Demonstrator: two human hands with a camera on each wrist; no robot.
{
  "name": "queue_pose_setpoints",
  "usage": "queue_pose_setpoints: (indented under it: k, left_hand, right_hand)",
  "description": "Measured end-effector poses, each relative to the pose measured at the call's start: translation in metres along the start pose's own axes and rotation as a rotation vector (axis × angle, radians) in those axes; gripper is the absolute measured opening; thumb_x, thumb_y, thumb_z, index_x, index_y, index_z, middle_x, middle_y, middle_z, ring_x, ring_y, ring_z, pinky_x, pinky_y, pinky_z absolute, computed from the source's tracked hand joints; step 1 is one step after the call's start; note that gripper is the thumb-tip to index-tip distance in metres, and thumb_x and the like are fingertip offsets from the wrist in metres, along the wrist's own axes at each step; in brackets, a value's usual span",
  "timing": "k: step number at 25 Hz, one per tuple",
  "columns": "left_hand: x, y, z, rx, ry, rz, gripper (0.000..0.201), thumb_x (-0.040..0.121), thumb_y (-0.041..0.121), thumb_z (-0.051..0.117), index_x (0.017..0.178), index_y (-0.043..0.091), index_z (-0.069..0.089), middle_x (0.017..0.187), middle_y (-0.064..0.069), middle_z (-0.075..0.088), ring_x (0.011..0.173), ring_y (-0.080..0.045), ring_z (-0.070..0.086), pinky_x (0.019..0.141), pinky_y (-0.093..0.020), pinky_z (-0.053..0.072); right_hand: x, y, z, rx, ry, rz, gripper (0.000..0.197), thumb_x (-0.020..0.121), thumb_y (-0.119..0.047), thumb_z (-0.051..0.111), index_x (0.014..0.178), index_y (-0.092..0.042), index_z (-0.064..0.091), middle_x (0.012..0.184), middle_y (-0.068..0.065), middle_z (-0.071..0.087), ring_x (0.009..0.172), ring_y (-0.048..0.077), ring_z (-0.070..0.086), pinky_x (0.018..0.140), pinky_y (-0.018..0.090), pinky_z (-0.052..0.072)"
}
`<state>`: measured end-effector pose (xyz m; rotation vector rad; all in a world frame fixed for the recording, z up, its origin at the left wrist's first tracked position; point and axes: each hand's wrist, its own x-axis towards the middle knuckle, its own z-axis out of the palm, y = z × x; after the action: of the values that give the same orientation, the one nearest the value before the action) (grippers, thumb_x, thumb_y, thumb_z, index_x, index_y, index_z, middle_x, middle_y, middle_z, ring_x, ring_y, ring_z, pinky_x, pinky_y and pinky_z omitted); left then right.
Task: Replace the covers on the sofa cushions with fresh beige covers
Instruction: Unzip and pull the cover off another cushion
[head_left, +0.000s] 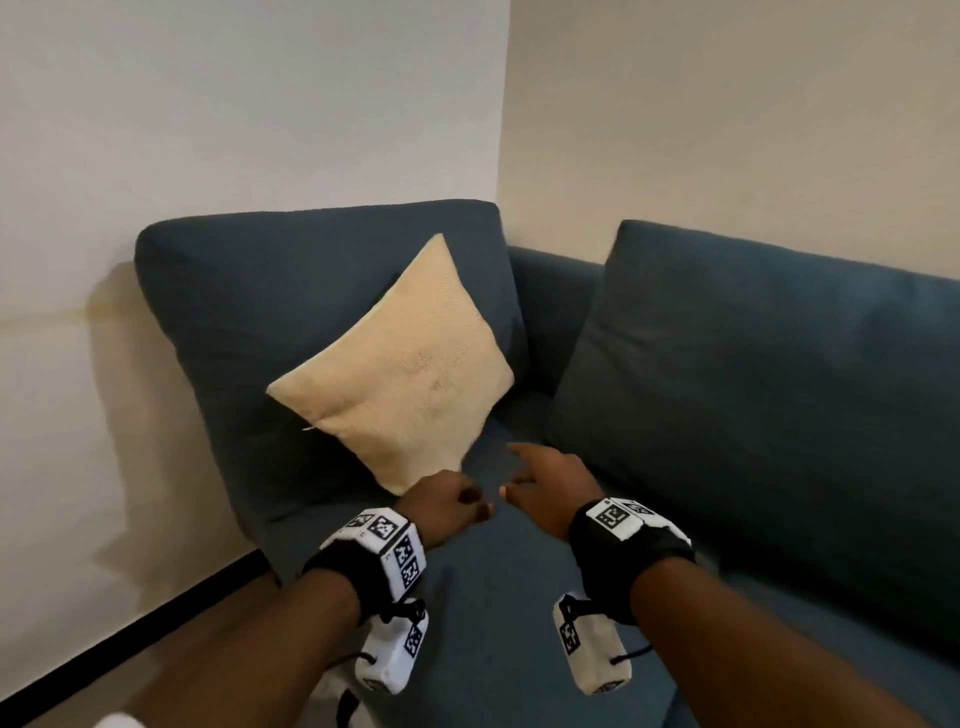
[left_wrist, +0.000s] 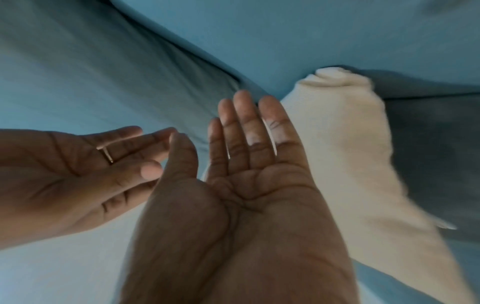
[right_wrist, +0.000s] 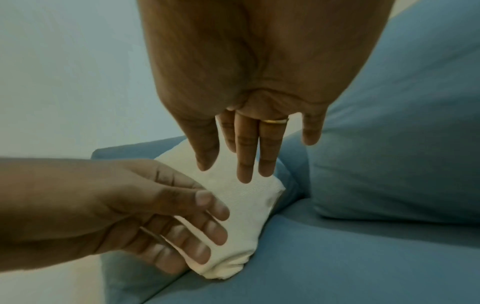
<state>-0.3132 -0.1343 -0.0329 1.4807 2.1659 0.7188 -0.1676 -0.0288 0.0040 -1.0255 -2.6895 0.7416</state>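
A beige cushion (head_left: 400, 364) is leaning on one corner against the sofa (head_left: 727, 389) back. The left hand (head_left: 441, 506) and right hand (head_left: 545, 478) are hovering just before it, fingers relaxed, holding nothing.

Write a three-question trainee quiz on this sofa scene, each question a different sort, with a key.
1. True or false: the left hand grips the beige cushion.
2. Multiple choice: the beige cushion leans against A) a wall, B) the blue back cushion, C) the floor.
3. Fill in: the ring sits on the ___ hand.

Key: 1 false, both hands are open and hold nothing; 2 B; 3 right.
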Motion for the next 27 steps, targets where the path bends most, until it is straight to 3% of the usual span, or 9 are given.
queue_pose_setpoints:
  k: [3,6,10,12,15,18,21,25,27]
  left_hand:
    - [-0.012,0.087,0.049,0.104,-0.103,0.225,0.032,0.093,0.039,0.062,0.086,0.009,0.071,0.087,-0.013,0.071,0.079,-0.023,0.064,0.065,-0.031,0.041]
    - [-0.034,0.183,0.126,0.01,-0.21,0.388,0.022,0.09,0.03,0.071,0.101,0.011,0.075,0.094,-0.006,0.075,0.085,-0.018,0.068,0.076,-0.03,0.052]
    - [-0.089,0.311,0.249,0.056,-0.435,0.632,0.02,0.089,0.032,0.071,0.097,0.015,0.075,0.08,-0.002,0.07,0.086,-0.026,0.07,0.078,-0.038,0.055]
    - [-0.12,0.36,0.297,0.058,-0.507,0.694,0.023,0.089,0.034,0.07,0.102,0.016,0.073,0.09,-0.003,0.072,0.091,-0.026,0.069,0.082,-0.038,0.054]
    - [-0.162,0.409,0.361,0.151,-0.517,0.655,0.045,0.088,0.046,0.068,0.126,0.022,0.062,0.122,-0.002,0.067,0.11,-0.023,0.063,0.091,-0.035,0.05]
    - [-0.183,0.414,0.41,0.163,-0.571,0.498,0.065,0.089,0.051,0.064,0.143,0.023,0.041,0.137,-0.005,0.057,0.117,-0.029,0.059,0.095,-0.037,0.049]
    - [-0.18,0.405,0.441,-0.02,-0.569,0.321,0.061,0.089,0.051,0.064,0.139,0.023,0.041,0.13,-0.001,0.06,0.109,-0.026,0.062,0.089,-0.037,0.052]
    - [-0.163,0.399,0.469,-0.205,-0.633,0.078,0.052,0.093,0.055,0.057,0.123,0.013,0.056,0.111,-0.01,0.069,0.089,-0.029,0.068,0.067,-0.033,0.054]
    - [-0.155,0.395,0.481,-0.292,-0.677,0.025,0.047,0.093,0.048,0.061,0.12,0.008,0.061,0.105,-0.014,0.071,0.081,-0.03,0.068,0.06,-0.032,0.053]
  right_hand:
    - [-0.085,0.056,-0.031,0.024,0.055,0.15,0.059,0.087,-0.036,0.067,0.143,-0.027,0.05,0.121,0.0,0.071,0.121,0.023,0.06,0.105,0.038,0.046]
    - [-0.209,0.127,-0.071,0.06,0.15,0.343,0.056,0.09,-0.034,0.068,0.142,-0.022,0.052,0.121,0.002,0.071,0.119,0.02,0.062,0.1,0.027,0.045]
    - [-0.369,0.209,-0.112,0.057,0.27,0.617,0.05,0.091,-0.029,0.067,0.138,-0.019,0.056,0.121,0.005,0.071,0.118,0.023,0.063,0.099,0.031,0.046]
    - [-0.428,0.238,-0.123,0.035,0.317,0.706,0.048,0.091,-0.028,0.067,0.136,-0.017,0.058,0.122,0.006,0.07,0.118,0.024,0.063,0.1,0.033,0.047]
    - [-0.513,0.278,-0.13,-0.024,0.364,0.85,0.049,0.092,-0.032,0.066,0.139,-0.021,0.055,0.136,0.003,0.061,0.124,0.023,0.057,0.102,0.035,0.046]
    - [-0.569,0.321,-0.115,-0.187,0.091,1.014,0.066,0.093,-0.04,0.064,0.152,-0.033,0.035,0.165,0.004,0.019,0.15,0.033,0.019,0.117,0.054,0.03]
    - [-0.59,0.353,-0.1,-0.223,-0.145,1.029,0.09,0.091,-0.045,0.065,0.156,-0.046,0.002,0.164,0.0,-0.025,0.15,0.038,-0.019,0.113,0.072,0.012]
    - [-0.593,0.373,-0.085,-0.196,-0.178,0.963,0.092,0.093,-0.052,0.061,0.153,-0.051,-0.01,0.162,0.0,-0.03,0.148,0.039,-0.023,0.113,0.072,0.01]
    - [-0.595,0.377,-0.083,-0.194,-0.162,0.946,0.09,0.093,-0.054,0.059,0.152,-0.052,-0.009,0.162,-0.002,-0.029,0.149,0.038,-0.021,0.114,0.07,0.012]
